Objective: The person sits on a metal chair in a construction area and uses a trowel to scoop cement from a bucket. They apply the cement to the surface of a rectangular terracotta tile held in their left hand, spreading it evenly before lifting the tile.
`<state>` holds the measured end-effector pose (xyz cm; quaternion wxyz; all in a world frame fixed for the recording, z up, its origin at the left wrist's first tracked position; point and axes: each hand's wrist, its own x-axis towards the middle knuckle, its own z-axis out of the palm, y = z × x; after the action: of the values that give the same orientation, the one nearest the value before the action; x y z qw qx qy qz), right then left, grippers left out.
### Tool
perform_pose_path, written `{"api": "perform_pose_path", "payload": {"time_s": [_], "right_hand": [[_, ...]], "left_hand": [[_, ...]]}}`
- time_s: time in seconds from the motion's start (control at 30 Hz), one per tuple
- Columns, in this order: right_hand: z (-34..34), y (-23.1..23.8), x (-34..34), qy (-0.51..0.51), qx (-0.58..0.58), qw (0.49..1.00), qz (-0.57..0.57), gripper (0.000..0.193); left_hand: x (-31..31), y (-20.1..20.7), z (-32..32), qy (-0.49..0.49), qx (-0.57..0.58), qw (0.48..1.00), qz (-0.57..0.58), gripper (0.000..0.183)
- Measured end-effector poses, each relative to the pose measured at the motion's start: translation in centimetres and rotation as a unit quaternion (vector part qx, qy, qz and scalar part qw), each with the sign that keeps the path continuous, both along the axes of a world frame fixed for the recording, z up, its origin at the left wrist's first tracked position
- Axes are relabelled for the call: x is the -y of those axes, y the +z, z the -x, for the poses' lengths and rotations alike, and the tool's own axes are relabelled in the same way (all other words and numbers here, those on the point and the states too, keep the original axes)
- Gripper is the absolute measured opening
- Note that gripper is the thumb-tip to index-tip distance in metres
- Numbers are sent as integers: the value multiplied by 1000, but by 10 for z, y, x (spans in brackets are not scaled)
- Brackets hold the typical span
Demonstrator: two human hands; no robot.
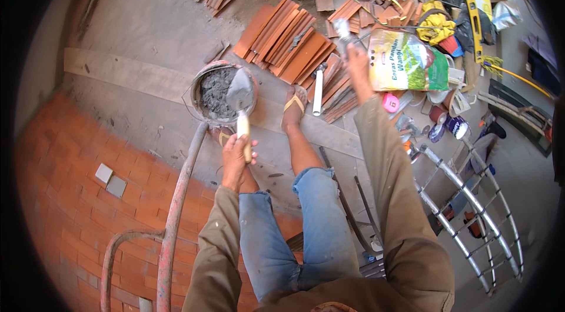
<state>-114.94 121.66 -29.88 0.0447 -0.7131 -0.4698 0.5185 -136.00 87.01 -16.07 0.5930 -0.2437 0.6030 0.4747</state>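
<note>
My left hand (234, 162) is closed round the pale wooden handle of a trowel (241, 91). Its grey blade rests over wet grey mortar (216, 91) in a round bucket (254, 113). My right hand (358, 65) is stretched out to the far right, beside a green and white printed sack (406, 59). Out of its fingers sticks a whitish tool (342, 28), blurred, perhaps a brush. Below the sack, a hammer (318, 91) with a white handle lies by stacked terracotta tiles (288, 35).
On the left, a reddish metal rail (176, 212) rises beside orange floor tiles (70, 194). A folded metal ladder (465, 194) lies at the right. A yellow spirit level (474, 29), a yellow cloth (435, 22) and a pink tape roll (390, 102) are among the clutter. My sandalled feet stand near the bucket.
</note>
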Motion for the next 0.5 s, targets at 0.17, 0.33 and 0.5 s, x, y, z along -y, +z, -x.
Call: {"api": "perform_pose_path", "payload": {"time_s": [0.17, 0.33, 0.5], "right_hand": [[7, 8, 21, 274, 140, 867, -391, 63], [19, 110, 105, 92, -200, 942, 254, 43], [-9, 98, 138, -195, -210, 943, 167, 31]], "left_hand": [[-64, -7, -41, 6, 22, 1000, -17, 35], [-119, -11, -94, -32, 40, 996, -69, 28], [-122, -54, -98, -226, -59, 965, -115, 27]]}}
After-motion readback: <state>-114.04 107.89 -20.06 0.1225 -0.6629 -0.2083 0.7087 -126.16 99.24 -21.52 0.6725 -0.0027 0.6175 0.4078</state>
